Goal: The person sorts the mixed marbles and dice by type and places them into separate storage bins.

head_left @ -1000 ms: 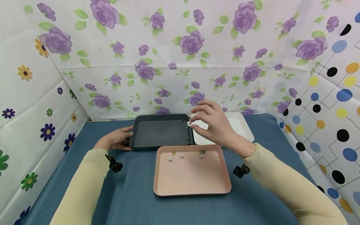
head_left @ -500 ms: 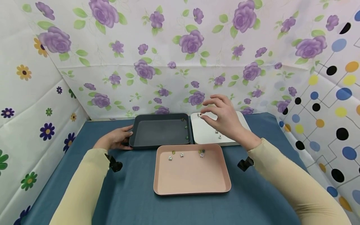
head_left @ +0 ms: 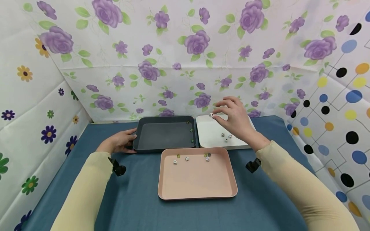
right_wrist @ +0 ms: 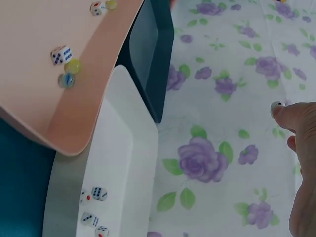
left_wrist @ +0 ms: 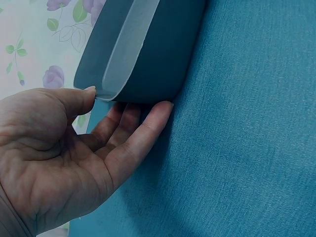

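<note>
My right hand pinches a white die between thumb and fingertips, above the back left part of the white tray. In the right wrist view, that die shows at the thumb tip. Several dice lie in the white tray. My left hand holds the left end of the dark grey tray. The left wrist view shows its thumb on the rim and its fingers against the outer wall. Small glass marbles lie along the dark tray's right side.
A pink tray stands in front of the other two. Near its far edge lie dice, yellow-green marbles and a bluish marble. A blue cloth covers the table. Flowered fabric hangs behind.
My right hand has moved right with the die, from above the dark tray's right edge to above the white tray. Dice in the white tray have come into view. My left hand stays put.
</note>
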A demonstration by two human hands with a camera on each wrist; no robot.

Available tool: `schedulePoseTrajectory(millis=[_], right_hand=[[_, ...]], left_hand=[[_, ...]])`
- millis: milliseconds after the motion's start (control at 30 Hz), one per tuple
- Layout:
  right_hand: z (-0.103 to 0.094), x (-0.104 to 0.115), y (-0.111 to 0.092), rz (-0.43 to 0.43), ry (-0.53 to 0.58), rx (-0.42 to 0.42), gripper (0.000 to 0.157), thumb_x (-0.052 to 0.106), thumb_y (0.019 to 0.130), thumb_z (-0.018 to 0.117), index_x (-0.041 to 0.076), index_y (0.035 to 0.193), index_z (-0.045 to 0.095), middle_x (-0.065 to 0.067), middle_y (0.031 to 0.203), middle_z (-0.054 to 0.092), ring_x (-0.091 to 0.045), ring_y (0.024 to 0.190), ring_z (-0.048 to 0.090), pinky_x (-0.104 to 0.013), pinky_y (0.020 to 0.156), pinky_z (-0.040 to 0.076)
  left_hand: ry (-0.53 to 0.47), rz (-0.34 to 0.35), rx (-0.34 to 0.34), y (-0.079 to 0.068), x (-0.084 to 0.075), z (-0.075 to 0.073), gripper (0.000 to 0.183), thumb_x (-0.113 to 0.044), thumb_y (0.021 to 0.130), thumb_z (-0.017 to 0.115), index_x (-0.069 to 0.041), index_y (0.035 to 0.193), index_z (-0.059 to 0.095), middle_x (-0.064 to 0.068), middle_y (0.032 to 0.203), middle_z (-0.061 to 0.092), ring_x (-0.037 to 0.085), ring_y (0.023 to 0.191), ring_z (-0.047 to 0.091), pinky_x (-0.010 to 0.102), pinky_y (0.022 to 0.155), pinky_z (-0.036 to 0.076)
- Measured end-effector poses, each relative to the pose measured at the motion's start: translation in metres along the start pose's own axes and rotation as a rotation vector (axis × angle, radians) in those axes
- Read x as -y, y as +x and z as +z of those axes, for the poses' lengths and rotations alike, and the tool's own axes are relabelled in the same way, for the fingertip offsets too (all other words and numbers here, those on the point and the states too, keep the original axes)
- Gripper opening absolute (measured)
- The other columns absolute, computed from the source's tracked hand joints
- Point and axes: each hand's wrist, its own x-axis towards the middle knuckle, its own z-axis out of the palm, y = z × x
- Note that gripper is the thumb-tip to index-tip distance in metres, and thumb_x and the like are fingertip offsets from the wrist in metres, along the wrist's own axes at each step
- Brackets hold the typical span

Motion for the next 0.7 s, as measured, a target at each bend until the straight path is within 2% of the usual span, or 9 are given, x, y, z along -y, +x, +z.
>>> schedulePoseTrajectory(millis=[333,700], right_hand=[[0.008,-0.013,-0.007,0.111,-0.016,0.062,0.010,0.022,0.089,0.084,0.016,0.098,0.081,-0.009,0.119,0.067,-0.033,0.133,0.044,-0.058,0.116,0.030],[0.020,-0.027,-0.016,0.184,-0.049,0.107,0.010,0.022,0.089,0.084,0.015,0.096,0.081,-0.009,0.119,0.068,-0.035,0.133,0.044,-0.059,0.114,0.031]], left_hand=[[0.017,0.007,0.003,-0.001,0.000,-0.001,0.061,-0.019,0.115,0.032,-0.031,0.166,0.000,0.029,0.158,0.033,0.042,0.136,0.048,0.052,0.092,0.057],[0.013,0.005,0.000,0.000,0.001,-0.001,0.061,-0.020,0.115,0.032,-0.032,0.166,0.000,0.029,0.157,0.034,0.042,0.136,0.048,0.053,0.092,0.057]])
